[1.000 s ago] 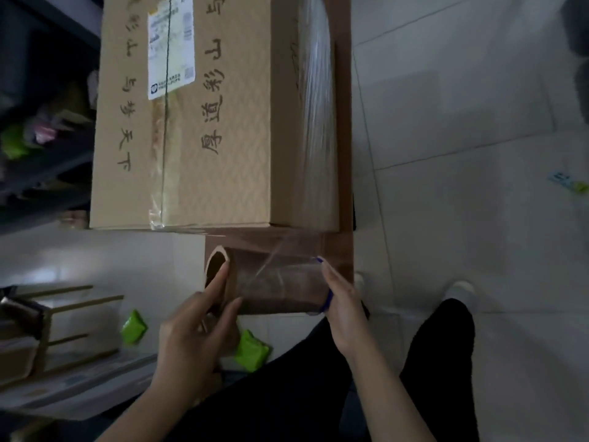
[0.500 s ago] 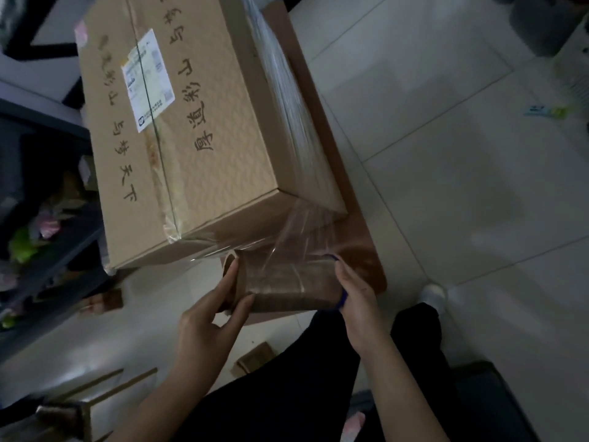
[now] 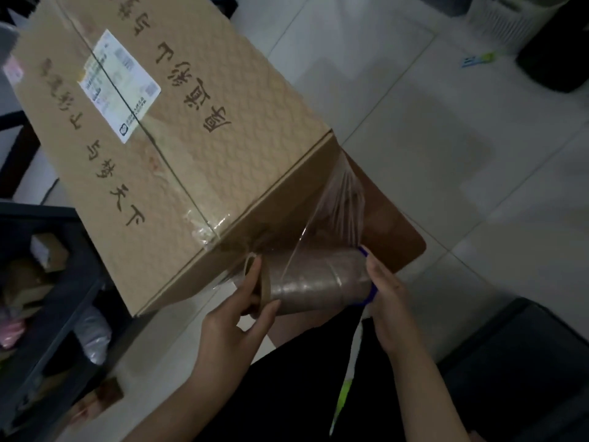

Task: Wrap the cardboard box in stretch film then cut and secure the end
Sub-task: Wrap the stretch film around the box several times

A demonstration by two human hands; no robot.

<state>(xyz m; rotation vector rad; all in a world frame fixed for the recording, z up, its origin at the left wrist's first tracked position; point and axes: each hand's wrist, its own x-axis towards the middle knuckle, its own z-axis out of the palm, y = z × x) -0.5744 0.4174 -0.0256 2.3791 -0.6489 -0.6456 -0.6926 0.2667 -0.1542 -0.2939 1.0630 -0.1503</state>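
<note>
A large cardboard box (image 3: 178, 129) with printed characters and a white label lies on a brown stool (image 3: 395, 231). Just below its near corner I hold a roll of stretch film (image 3: 318, 282) sideways. My left hand (image 3: 236, 317) grips the roll's left cardboard end, with fingers at the core opening. My right hand (image 3: 387, 298) holds the right end, where a blue cap shows. A sheet of clear film (image 3: 338, 199) stretches from the roll up to the box's right corner and side.
A dark shelf unit (image 3: 47, 314) with assorted items stands at the left. A black bin (image 3: 554, 49) and a white appliance (image 3: 506, 17) are at the top right. Pale floor tiles (image 3: 446, 138) spread to the right. My dark trousers fill the bottom middle.
The view has swung round the box's near corner. The roll, held by both hands, has moved with it and the film now stretches from the right corner across the near side.
</note>
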